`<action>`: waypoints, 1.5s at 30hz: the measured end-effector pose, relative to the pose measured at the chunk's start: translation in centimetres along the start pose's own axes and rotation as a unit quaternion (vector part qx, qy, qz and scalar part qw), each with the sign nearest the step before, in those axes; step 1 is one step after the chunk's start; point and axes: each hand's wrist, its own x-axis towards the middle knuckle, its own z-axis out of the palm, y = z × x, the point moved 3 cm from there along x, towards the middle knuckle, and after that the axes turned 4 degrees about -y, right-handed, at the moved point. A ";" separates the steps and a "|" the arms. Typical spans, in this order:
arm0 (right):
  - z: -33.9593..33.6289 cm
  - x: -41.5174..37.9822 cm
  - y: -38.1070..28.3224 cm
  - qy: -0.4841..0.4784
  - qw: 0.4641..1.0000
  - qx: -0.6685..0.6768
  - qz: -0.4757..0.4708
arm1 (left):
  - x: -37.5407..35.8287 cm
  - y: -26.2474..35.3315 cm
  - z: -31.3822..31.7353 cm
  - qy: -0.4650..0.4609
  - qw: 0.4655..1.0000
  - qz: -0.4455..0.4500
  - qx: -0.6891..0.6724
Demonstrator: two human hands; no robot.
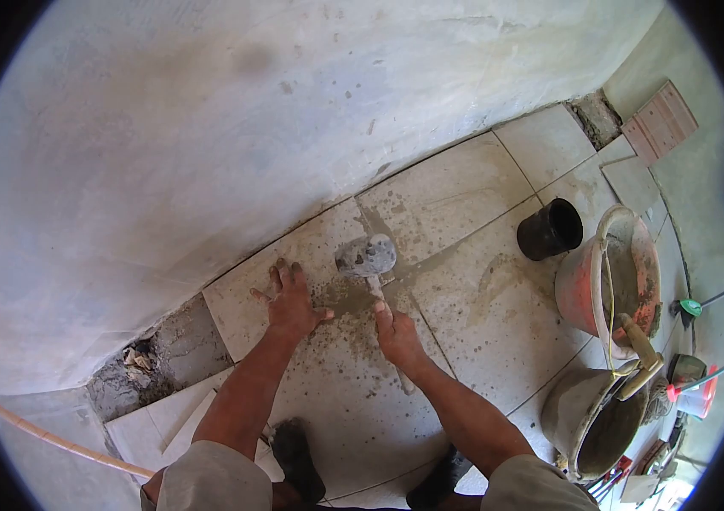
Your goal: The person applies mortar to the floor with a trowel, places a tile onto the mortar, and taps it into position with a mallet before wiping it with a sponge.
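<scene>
My right hand [399,336] is wrapped round the handle of a mallet [367,255], whose grey, mortar-smeared head is over the joint between floor tiles. Whether the head touches the tile I cannot tell. To its left, my left hand [291,302] lies with spread fingers on a light tile [243,294] beside the wall. Wet grey smears and spots mark the tiles around both hands. The mallet's handle end sticks out below my right hand.
A black container [549,230], a red mortar bucket [579,289] and a grey bucket [568,413] stand at the right. Bare mortar and rubble [136,370] fill a gap at the left. A pinkish tile [660,123] leans at the far wall.
</scene>
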 end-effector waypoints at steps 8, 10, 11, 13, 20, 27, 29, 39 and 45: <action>0.7 -0.6 1.6 0.004 0.997 0.000 0.083 | -0.2 -0.3 0.1 -0.015 1.000 -0.003 -0.018; -0.7 -1.2 -0.2 -0.044 0.990 0.014 0.137 | 0.0 0.1 -0.4 -0.014 1.000 -0.005 -0.020; -1.2 -1.1 -1.3 -0.093 0.976 0.031 0.193 | -0.1 0.2 -0.7 -0.011 1.000 -0.003 -0.021; -0.3 -0.6 0.9 -0.046 0.991 0.065 0.111 | -0.5 -0.2 -0.9 -0.001 0.999 -0.012 -0.033; -1.3 -1.2 -1.9 -0.015 0.989 0.088 0.115 | -0.5 -0.8 0.2 0.024 0.999 0.008 -0.046; -0.6 -0.9 -0.4 -0.051 0.986 0.009 0.156 | -0.9 -0.5 -0.3 0.020 0.998 0.008 -0.058; -0.2 -0.9 -0.3 0.024 0.998 0.060 0.026 | -0.8 -0.5 -0.4 0.021 0.998 0.004 -0.062; 0.7 -0.8 1.5 0.056 0.993 0.097 0.029 | -0.7 -0.7 0.0 0.031 0.998 0.004 -0.054; -0.7 -0.8 -0.5 -0.015 0.991 0.027 0.133 | -1.1 -0.4 -0.4 0.014 0.998 0.003 -0.060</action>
